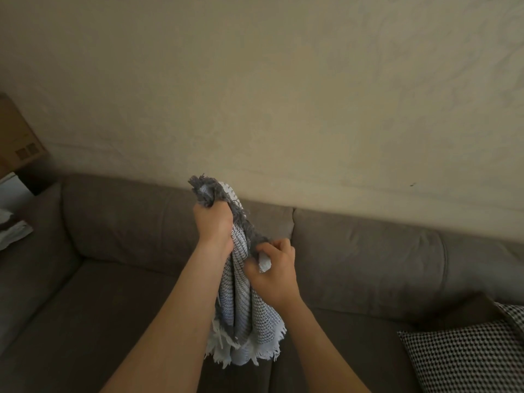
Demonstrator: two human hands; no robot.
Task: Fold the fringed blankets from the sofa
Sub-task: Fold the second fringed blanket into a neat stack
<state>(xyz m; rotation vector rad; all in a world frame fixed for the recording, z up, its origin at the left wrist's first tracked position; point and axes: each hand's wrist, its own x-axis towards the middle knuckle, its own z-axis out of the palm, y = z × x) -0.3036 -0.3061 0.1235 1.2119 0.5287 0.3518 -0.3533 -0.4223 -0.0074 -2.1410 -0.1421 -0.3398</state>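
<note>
Wall: a plain beige plastered wall [255, 80] fills the upper half of the view; its surface is a little uneven, and a small dark spot [412, 184] sits low on the right.
Sofa: a grey-brown fabric sofa [368, 265] stands against the wall. Its two padded back cushions [141, 217] meet at a seam near the middle, and a rounded armrest [34, 251] closes the left end.
Left corner: a brown cardboard box [19, 137] is behind the armrest, above a white object [11, 188] (too little of it shows to name it).
Right end: a black-and-white checked textile [459, 361] lies on the seat; cushion or cloth, I cannot tell.
Light: dim and warm, with soft shadows in the sofa folds.
</note>
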